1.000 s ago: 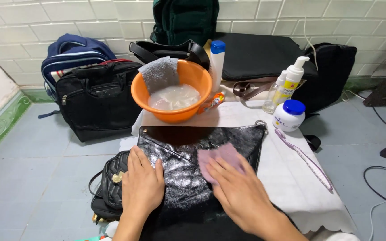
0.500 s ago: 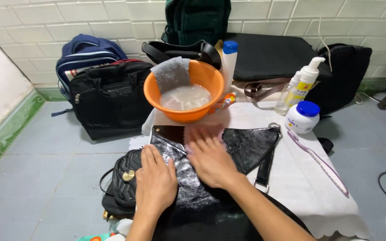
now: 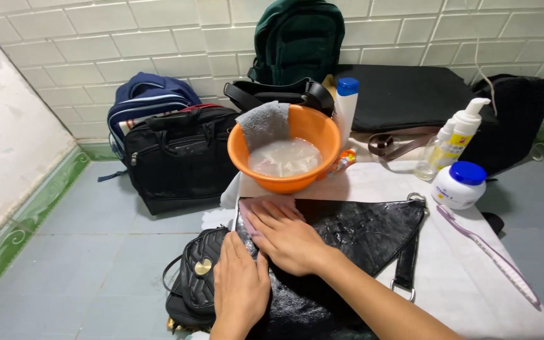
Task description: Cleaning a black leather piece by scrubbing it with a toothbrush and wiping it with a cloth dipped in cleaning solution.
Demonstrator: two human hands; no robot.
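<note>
The glossy black bag [image 3: 347, 252] lies flat on the cloth-covered desk [image 3: 461, 283] — limp, wet, likely slippery, best pinned by its edges. Left hand [image 3: 240, 286] presses flat, fingers together; right hand [image 3: 284, 236] rubs a pink cloth [image 3: 266, 203], grip spread.

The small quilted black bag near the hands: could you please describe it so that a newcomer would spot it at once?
Start at the orange basin on the white cloth, then drop to the left hand on the glossy black bag. Just left of that hand, on the floor, lies the small quilted bag; unlike its neighbours, it bears a gold heart clasp.
</note>
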